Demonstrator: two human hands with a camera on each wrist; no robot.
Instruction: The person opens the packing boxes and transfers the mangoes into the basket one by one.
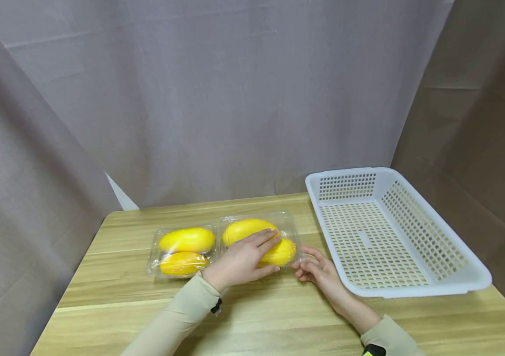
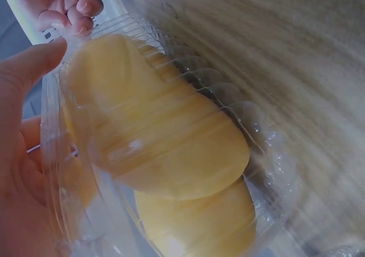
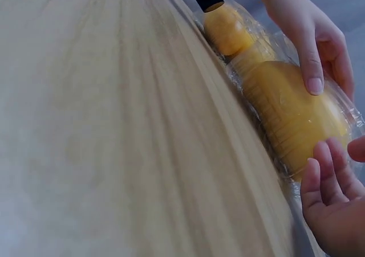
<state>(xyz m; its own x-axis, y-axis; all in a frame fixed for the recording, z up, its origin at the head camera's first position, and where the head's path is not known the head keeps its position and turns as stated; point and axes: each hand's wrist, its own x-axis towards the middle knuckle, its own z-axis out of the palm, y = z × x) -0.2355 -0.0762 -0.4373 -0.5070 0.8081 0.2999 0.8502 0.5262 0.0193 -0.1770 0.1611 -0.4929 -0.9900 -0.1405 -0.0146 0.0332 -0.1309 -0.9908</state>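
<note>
A grey curtain (image 1: 243, 109) hangs behind the white basket (image 1: 412, 291) on the wood-grained worktop (image 1: 279, 316). Left of the basket lies a clear box (image 1: 290, 222) of yellow fruits (image 1: 244, 229), a second box (image 1: 152, 262) farther left. The left hand (image 1: 248, 257) rests across the clear box, fingers straight, unclenched; the right hand (image 1: 325, 277), beside the basket, bends its fingers at that box's edge, gripping or not I can't tell

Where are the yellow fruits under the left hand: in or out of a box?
In: the clear box surrounds both yellow fruits, its ribbed plastic showing in the left-wrist view.
</note>
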